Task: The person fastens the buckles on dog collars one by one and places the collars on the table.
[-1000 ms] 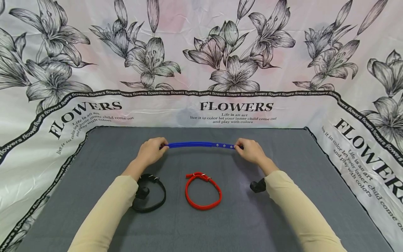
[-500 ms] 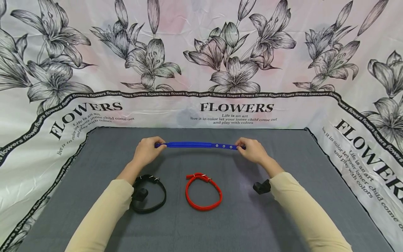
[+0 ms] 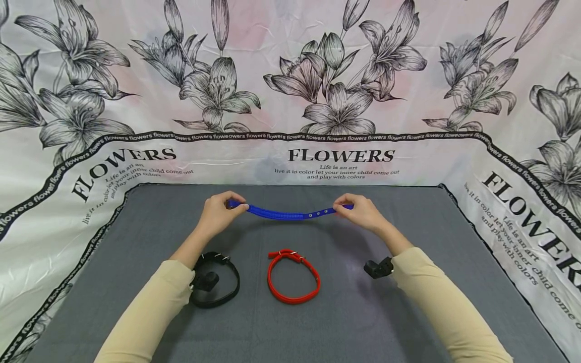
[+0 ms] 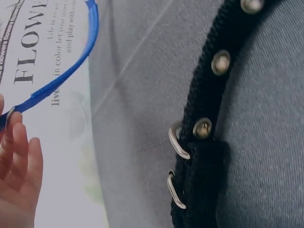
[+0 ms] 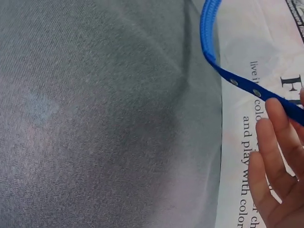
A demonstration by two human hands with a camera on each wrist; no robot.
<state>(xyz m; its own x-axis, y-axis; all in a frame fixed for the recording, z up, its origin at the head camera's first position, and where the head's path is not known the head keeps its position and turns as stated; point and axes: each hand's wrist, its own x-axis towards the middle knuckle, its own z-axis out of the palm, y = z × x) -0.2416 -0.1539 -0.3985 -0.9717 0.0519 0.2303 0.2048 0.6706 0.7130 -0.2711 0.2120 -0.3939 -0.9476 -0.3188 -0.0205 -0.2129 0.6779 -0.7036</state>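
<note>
In the head view a blue collar (image 3: pixel 281 215) hangs between both hands over the grey cloth, its middle sagging in a shallow curve. My left hand (image 3: pixel 218 214) pinches its left end between thumb and fingers; in the left wrist view a metal ring shows at the left fingers (image 4: pixel 19 156). At the other end, close to the row of metal eyelets, my right hand (image 3: pixel 361 213) pinches the strap. The right wrist view shows the eyelets just beyond the right fingertips (image 5: pixel 275 111). The strap's tips are partly hidden in the hands.
A red collar (image 3: pixel 294 299), buckled into a loop, lies mid-table. To its left is a looped black collar (image 3: pixel 213 303), partly covered by the left wrist and its black camera (image 3: pixel 206 281). Behind the table hangs a flower-printed cloth (image 3: pixel 236 161).
The blue collar was stretched nearly straight before; its middle now droops. Both hands have risen slightly and tilted, and their grips are a little closer together than half a second ago.
</note>
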